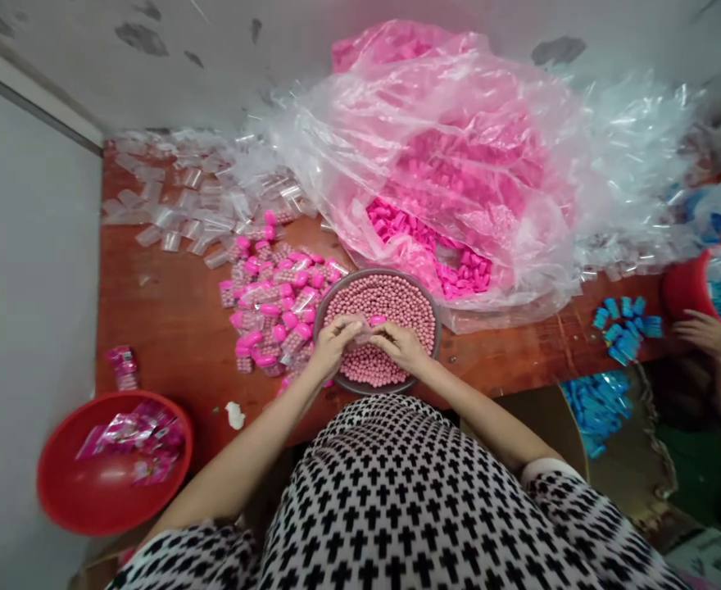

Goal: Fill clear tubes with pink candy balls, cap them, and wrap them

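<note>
Both hands meet over a dark-rimmed bowl (437,328) full of small pink beads (382,373). My left hand (336,340) is closed on a small clear plastic container (362,329), partly hidden by the fingers. Against the other end of it, my right hand (402,344) pinches a bright pink cap (377,320). Whether the cap is seated on the container I cannot tell. Left of the bowl lies a heap of bead-filled clear containers with pink caps (268,310), some of them touching the bowl's side.
A large clear bag (483,156) of pink caps (464,274) lies behind the bowl. Clear containers (192,201) are scattered at back left. A red basin (115,483) holds pink packets. At right, another person's hand (708,334) is near a red bucket (686,287) and blue pieces (626,328).
</note>
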`<state>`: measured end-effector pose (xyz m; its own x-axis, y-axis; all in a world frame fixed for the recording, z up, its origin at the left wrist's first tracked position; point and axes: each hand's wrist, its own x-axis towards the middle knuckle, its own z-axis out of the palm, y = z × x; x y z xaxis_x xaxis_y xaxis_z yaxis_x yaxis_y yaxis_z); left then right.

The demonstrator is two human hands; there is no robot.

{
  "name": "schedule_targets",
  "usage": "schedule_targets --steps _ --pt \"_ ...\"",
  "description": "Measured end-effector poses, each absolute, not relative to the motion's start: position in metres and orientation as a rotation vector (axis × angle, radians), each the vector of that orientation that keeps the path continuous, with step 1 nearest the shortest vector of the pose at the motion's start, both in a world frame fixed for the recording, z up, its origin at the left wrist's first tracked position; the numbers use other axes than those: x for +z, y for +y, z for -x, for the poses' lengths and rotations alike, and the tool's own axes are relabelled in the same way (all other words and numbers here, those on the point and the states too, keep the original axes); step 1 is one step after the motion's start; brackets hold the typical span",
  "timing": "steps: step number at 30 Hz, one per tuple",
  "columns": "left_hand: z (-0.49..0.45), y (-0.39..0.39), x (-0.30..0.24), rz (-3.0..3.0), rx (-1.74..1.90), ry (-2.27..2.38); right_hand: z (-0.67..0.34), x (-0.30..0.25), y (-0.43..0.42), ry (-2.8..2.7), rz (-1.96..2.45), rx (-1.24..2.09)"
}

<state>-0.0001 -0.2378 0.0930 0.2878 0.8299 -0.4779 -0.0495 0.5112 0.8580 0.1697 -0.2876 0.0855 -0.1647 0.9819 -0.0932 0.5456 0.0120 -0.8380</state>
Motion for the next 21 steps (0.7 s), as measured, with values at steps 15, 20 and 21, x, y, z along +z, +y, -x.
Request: schedule_targets --steps 15,20,21 --pt "0.076 -0.307 0.099 -1.169 0.527 1.33 -0.165 0.079 -0.259 -2.625 1.75 0.685" --pt "0.061 -0.305 0.091 -1.541 0.49 1.417 -0.126 0.107 -0.234 -2.308 1.371 0.717" --pt "0.056 -0.298 0.091 -1.654 0.465 1.435 -0.122 0.11 -0.23 -2.245 1.315 0.717"
